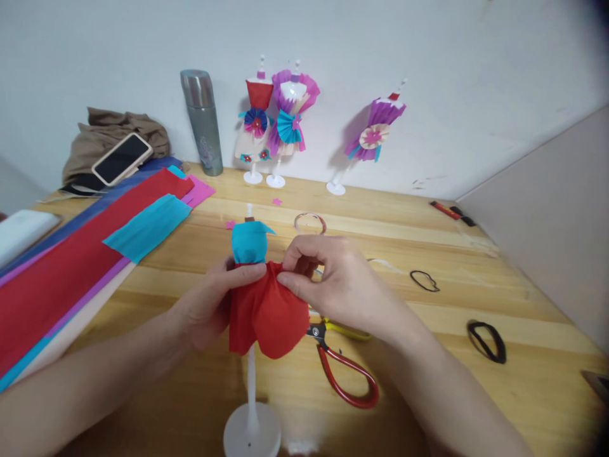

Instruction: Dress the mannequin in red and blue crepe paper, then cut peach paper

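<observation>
A small white dress-form stand [252, 387] stands upright in front of me, its bodice wrapped in turquoise crepe paper [249, 242]. Red crepe paper [280, 317] hangs from the waist in gathered folds like a skirt. My left hand [219, 292] is closed around the waist, its thumb pressing the red paper's top edge. On the right side, my right hand [328, 270] pinches that same upper edge between thumb and fingers. Red-handled scissors [349, 374] lie on the table behind the skirt and below my right hand, their blades partly hidden.
Long crepe paper strips [61, 285] cover the left, with a phone [122, 158] behind. A thermos [202, 124] and several dressed mini forms [257, 127] stand by the wall. Black hair ties [486, 341], a tape ring [310, 223] and a red-black pen-like item [451, 212] lie about.
</observation>
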Tool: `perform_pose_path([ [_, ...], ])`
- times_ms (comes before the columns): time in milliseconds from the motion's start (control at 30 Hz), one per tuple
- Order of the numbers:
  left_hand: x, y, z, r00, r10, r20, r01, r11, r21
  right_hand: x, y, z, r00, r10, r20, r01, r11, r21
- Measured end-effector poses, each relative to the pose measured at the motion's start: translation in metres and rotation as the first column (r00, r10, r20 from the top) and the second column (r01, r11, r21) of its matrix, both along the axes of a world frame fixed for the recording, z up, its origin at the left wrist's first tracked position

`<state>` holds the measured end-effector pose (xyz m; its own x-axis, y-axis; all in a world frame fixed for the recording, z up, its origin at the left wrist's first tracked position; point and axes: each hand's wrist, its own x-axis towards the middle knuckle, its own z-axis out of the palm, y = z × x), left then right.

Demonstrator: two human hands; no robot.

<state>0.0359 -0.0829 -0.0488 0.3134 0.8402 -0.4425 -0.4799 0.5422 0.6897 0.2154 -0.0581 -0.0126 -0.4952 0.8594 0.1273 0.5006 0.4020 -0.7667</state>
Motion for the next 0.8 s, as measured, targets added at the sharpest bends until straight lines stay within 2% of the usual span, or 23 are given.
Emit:
perform_pose_path([
  [233, -0.0044, 0.0032, 0.0056, 0.999, 0.033, 0.023, -0.033, 0.999, 0.001, -0.0013, 0.0029, -0.0036, 0.996, -0.068, -0.055, 0.065, 0.996, -0.063],
  [400, -0.0057, 0.0056, 0.0073, 0.999, -0.027, 0.03, 0.025, 0.997, 0.067, -0.001, 0.0043, -0.0046, 0.986, -0.103, -0.132, 0.094, 0.993, -0.075],
  [633, -0.0061, 0.0028, 0.0037, 1.0, -0.002, -0.02, 0.003, 0.997, 0.075, -0.0021, -0.001, 0.0001, 0.997, -0.054, -0.056, 0.053, 0.998, -0.035],
  [800, -0.0046, 0.0019, 0.0059, 0.999, 0.033, -0.015, -0.032, 0.998, 0.049, -0.0005, 0.0024, -0.0016, 0.996, -0.062, -0.07, 0.059, 0.998, -0.038],
])
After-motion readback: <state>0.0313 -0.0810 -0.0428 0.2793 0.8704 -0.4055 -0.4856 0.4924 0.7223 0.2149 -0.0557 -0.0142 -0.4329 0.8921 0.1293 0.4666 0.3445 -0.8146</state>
